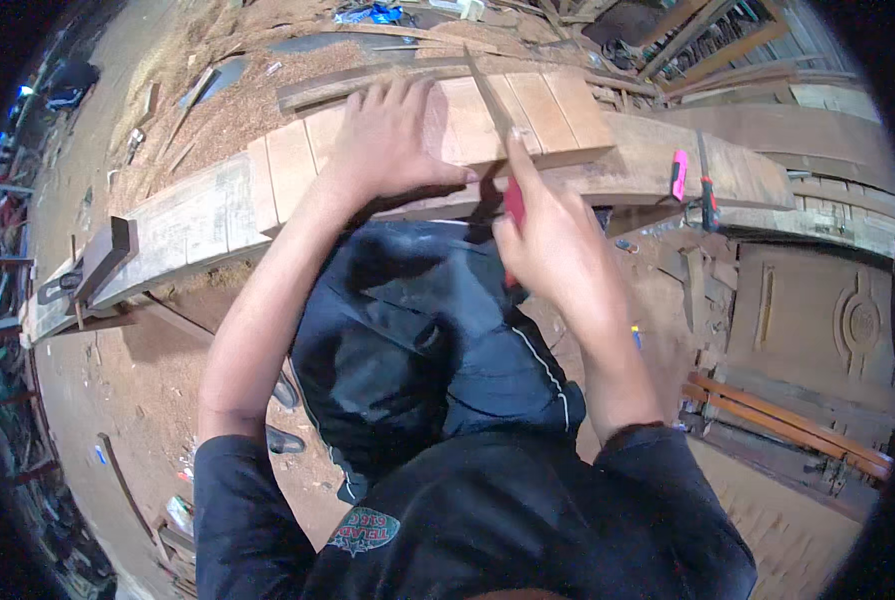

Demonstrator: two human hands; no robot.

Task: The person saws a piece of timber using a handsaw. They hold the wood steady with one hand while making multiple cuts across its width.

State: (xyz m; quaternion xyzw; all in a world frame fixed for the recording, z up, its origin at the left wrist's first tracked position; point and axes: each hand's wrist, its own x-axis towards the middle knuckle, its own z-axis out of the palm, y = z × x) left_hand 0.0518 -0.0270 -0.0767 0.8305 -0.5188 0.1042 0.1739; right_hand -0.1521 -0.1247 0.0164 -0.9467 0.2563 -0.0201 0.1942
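Observation:
A light wooden board [285, 175] marked with crosswise lines lies on a long, worn timber beam [187, 230]. My left hand [392, 140] rests spread on the board's top, its thumb at the near edge. Just right of it, my right hand [547, 225] grips the red handle [514, 200] of a saw, whose long blade [489, 90] reaches away across the board. A pink tool [679, 175] and a dark tool with red on its handle [708, 205] lie on the beam at the right.
A dark L-shaped object [105, 260] sits on the beam's left end. Sawdust [217, 130] and offcuts cover the ground beyond. A carved wooden door panel [807, 310] and orange slats [777, 415] lie at the right. A crowded rack [7, 350] lines the far left.

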